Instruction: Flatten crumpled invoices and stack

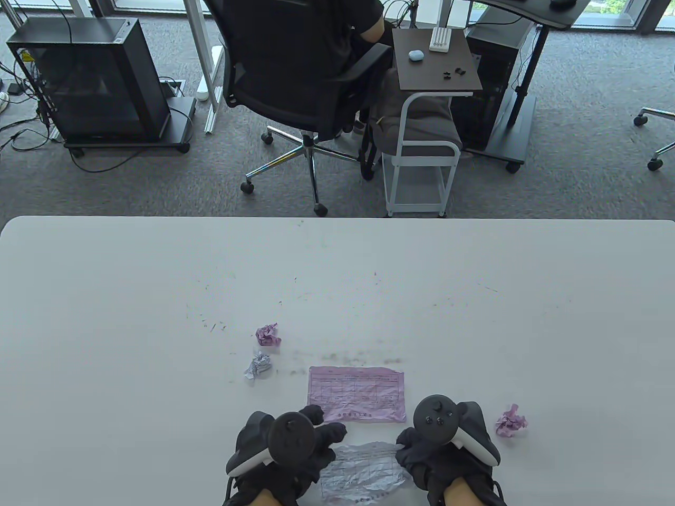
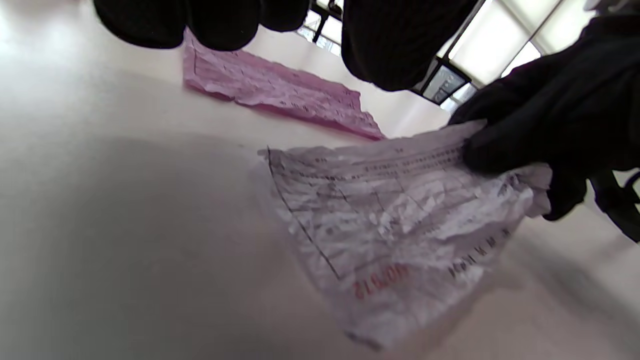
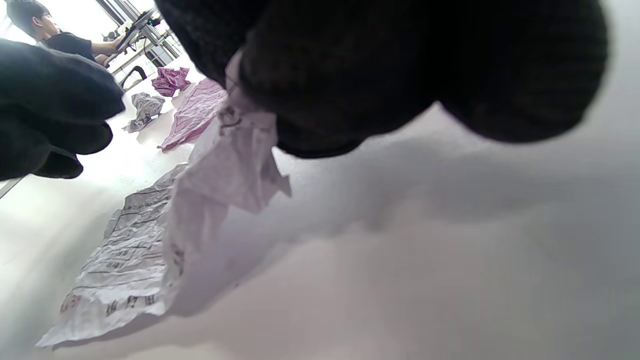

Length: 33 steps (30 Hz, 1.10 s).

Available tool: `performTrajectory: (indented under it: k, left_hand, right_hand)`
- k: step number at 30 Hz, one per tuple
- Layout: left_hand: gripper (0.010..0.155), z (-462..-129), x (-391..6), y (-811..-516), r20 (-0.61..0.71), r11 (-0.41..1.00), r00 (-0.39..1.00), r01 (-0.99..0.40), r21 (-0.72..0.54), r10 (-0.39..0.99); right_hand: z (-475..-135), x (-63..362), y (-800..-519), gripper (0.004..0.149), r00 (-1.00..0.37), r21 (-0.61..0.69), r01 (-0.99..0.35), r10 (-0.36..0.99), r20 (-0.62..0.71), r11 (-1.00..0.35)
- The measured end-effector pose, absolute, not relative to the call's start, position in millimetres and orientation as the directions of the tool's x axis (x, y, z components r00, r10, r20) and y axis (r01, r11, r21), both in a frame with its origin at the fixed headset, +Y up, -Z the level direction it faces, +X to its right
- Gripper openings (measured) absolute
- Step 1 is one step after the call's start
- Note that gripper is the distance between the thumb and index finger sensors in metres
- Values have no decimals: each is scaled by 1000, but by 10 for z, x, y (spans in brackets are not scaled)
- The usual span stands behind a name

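Note:
A wrinkled white invoice (image 1: 364,470) lies opened out near the table's front edge, between my hands. My right hand (image 1: 405,449) pinches its right edge and lifts that side a little; the pinch also shows in the right wrist view (image 3: 240,125) and in the left wrist view (image 2: 500,150). My left hand (image 1: 329,440) hovers at the sheet's left edge, its fingers (image 2: 395,45) above the table and holding nothing. A flattened pink invoice (image 1: 357,394) lies just beyond the white one (image 2: 390,220), apart from it.
Three crumpled balls lie on the white table (image 1: 158,316): a pink one (image 1: 268,334) and a white one (image 1: 258,365) to the far left of the pink sheet, and another pink one (image 1: 510,421) right of my right hand.

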<state>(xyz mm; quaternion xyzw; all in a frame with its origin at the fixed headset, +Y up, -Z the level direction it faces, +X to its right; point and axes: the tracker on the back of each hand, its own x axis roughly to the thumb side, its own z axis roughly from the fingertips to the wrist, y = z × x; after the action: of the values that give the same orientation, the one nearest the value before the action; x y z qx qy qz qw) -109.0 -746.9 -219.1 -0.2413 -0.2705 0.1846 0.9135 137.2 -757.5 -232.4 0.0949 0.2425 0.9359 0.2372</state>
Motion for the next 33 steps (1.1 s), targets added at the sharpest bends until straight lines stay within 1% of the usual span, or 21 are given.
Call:
performTrajectory:
  k: [1, 4, 6, 8, 12, 16, 21, 27, 30, 33]
  left_hand:
    - [49, -2165, -1032, -7488, 415, 802, 790, -155, -577, 451]
    - [53, -2145, -969, -7503, 451, 824, 813, -60, -563, 367]
    - [58, -2143, -967, -7534, 438, 819, 836, -22, -573, 329]
    - [61, -2147, -984, -7589, 402, 789, 861, 2, -615, 311]
    - [65, -2174, -1062, -7674, 325, 752, 896, -15, -659, 303]
    - [69, -2169, -1084, -7755, 277, 682, 924, 25, -731, 263]
    - [76, -2172, -1076, -7808, 270, 644, 937, 67, -762, 222]
    - [77, -2189, -1100, -7843, 219, 614, 949, 35, -788, 228]
    - [78, -2194, -1106, -7846, 211, 603, 950, 32, -797, 228]
    - [78, -2197, -1114, -7853, 201, 595, 950, 22, -803, 237]
  right_hand:
    - [-2320, 1367, -7579, 41, -860, 484, -414, 505, 70, -771]
    - [-2317, 1348, -7592, 41, -842, 466, -450, 535, 63, -762]
    - [-2314, 1320, -7601, 41, -836, 455, -465, 546, 57, -760]
    - [-2308, 1280, -7621, 41, -836, 459, -466, 547, 53, -757]
    - [-2295, 1196, -7654, 41, -851, 480, -432, 521, 63, -764]
    - [-2289, 1158, -7669, 42, -867, 477, -404, 493, 72, -780]
    - [-2289, 1175, -7659, 42, -893, 469, -366, 446, 68, -804]
    - [-2302, 1227, -7668, 41, -914, 467, -332, 401, 55, -820]
    - [-2311, 1253, -7678, 41, -914, 464, -338, 404, 47, -819]
    - [-2313, 1273, -7670, 41, -930, 453, -300, 363, 58, -840]
